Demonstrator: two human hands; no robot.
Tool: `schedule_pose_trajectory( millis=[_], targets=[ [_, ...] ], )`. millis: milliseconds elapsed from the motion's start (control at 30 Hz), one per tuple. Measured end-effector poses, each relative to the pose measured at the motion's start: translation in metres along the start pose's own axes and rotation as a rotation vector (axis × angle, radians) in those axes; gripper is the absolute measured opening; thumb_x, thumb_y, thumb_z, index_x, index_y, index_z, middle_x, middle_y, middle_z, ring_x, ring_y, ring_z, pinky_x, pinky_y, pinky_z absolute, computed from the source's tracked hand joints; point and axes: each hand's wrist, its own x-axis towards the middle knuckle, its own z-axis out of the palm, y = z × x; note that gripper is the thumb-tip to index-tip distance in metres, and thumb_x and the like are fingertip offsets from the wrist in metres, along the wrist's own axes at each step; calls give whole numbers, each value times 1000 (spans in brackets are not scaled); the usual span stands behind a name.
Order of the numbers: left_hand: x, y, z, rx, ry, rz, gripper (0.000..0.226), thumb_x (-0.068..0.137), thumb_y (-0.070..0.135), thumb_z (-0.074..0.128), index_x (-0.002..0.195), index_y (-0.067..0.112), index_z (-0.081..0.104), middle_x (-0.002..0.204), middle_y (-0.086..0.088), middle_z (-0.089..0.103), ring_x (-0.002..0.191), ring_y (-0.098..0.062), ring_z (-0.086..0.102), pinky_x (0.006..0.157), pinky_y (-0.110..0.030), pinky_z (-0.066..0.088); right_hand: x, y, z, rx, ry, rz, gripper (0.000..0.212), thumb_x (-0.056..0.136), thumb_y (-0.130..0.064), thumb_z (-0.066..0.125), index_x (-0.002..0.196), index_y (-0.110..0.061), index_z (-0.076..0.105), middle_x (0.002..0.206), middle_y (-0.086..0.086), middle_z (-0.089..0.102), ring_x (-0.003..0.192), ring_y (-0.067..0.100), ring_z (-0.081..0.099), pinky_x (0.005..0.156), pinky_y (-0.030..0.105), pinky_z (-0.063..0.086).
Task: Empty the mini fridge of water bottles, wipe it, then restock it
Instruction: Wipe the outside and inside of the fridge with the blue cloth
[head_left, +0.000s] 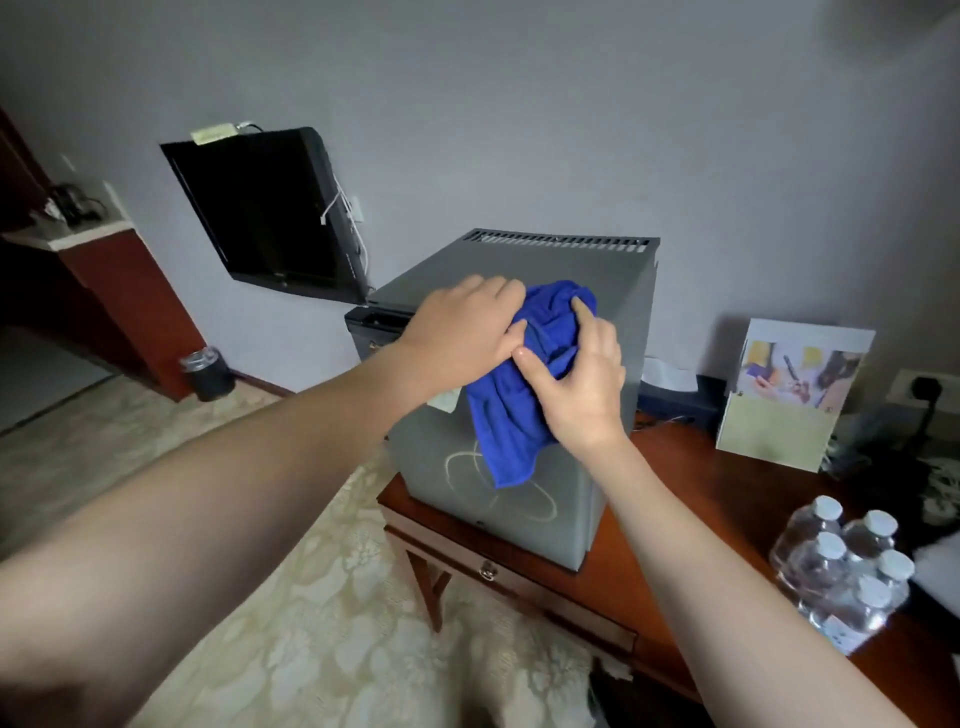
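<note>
A person's two bare forearms reach forward over a small grey metal mini fridge, a boxy cabinet standing at the centre of the view on the left end of a reddish-brown wooden desk. Both hands meet on a crumpled bright blue cloth bunched over the fridge's top front edge, with one loose corner hanging down the front face.

The left hand lies over the cloth's left side at about 10 o'clock from the bundle, its thumb tucked against the fabric and its fingers curled over it. The right hand, at about 4 o'clock, pinches folds of the cloth between thumb and raised forefinger.

A group of clear plastic water bottles with white caps stands close together on the desk at 4 o'clock from the fridge, near the desk's front edge. A standing printed leaflet holder sits at 3 o'clock.

The door appears closed; the interior is not visible.

Judged risks: the hanging corner could be trapped in the door when it is next opened and shut. A wide sweep of the right elbow could topple the bottles off the desk. Hard pressure on the top edge could shift the fridge toward the desk's left end.
</note>
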Motion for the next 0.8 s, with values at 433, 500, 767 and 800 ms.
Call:
schedule_pose_trajectory(
  millis=[433, 500, 767, 800],
  targets=[
    [-33, -180, 126, -135, 297, 78, 27, 85, 27, 51, 92, 8, 70, 78, -6, 65, 71, -29, 65, 40, -35, 46, 19, -24, 180, -756, 247, -170, 46, 77, -28, 64, 118, -9, 66, 115, 16, 64, 93, 38, 58, 81, 46, 42],
    [-32, -202, 144, -123, 358, 112, 24, 83, 23, 56, 98, 13, 72, 77, -5, 63, 68, -28, 63, 39, -34, 45, 24, -27, 204, -809, 295, -174, 50, 77, -37, 54, 117, -9, 65, 113, 17, 63, 92, 36, 55, 81, 45, 36],
    [-48, -248, 178, -249, 496, 95, 30, 80, 14, 60, 104, 20, 77, 79, -5, 63, 74, -29, 64, 39, -33, 48, 34, -22, 214, -1014, 169, -214, 77, 67, -72, 67, 123, -20, 58, 126, 21, 54, 112, 40, 46, 94, 53, 32],
    [-52, -242, 178, -276, 474, 66, 30, 81, 12, 59, 105, 17, 76, 81, -8, 63, 76, -32, 64, 40, -36, 50, 35, -24, 213, -1044, 154, -238, 72, 68, -65, 70, 123, -19, 58, 121, 20, 57, 105, 40, 50, 89, 51, 35]
  ],
)
